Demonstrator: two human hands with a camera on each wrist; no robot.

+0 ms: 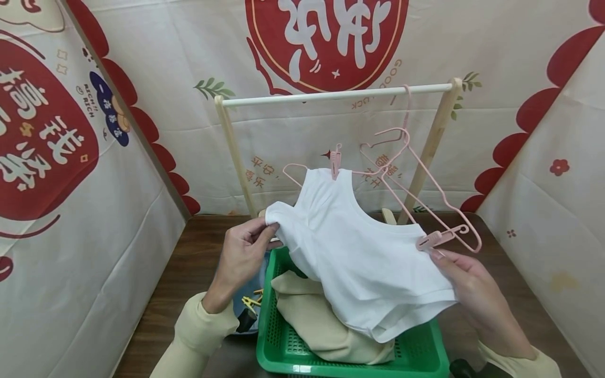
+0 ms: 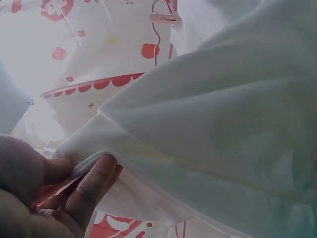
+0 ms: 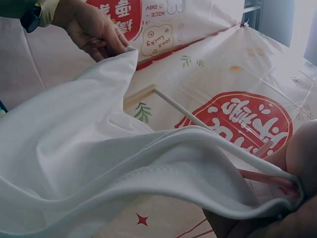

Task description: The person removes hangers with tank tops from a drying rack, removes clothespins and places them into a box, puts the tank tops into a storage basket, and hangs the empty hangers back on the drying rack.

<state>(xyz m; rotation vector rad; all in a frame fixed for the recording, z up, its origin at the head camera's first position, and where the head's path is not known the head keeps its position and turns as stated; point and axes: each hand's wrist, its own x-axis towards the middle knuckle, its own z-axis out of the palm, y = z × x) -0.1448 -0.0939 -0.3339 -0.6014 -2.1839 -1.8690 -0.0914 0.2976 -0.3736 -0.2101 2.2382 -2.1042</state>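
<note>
A white sleeveless top (image 1: pixel 359 257) hangs tilted on a pink hanger (image 1: pixel 441 197). One pink clip (image 1: pixel 335 161) sits at its upper left strap, and a second pink clip (image 1: pixel 436 239) lies at the right strap. My left hand (image 1: pixel 241 257) pinches the left edge of the top between thumb and fingers; the left wrist view shows the cloth (image 2: pixel 198 114) stretching away from those fingertips. At the other side, my right hand (image 1: pixel 482 294) grips the top's edge by the right clip. In the right wrist view, pink plastic (image 3: pixel 267 178) shows inside the strap near that hand.
Below the top, a green basket (image 1: pixel 264 341) holds a beige garment (image 1: pixel 326 320). Yellow clips (image 1: pixel 252 301) lie in a bluish container to its left. Behind stands a rack with a white rod (image 1: pixel 331 96) and wooden posts, another pink hanger (image 1: pixel 407 105) hanging from it. Printed cloth walls surround the table.
</note>
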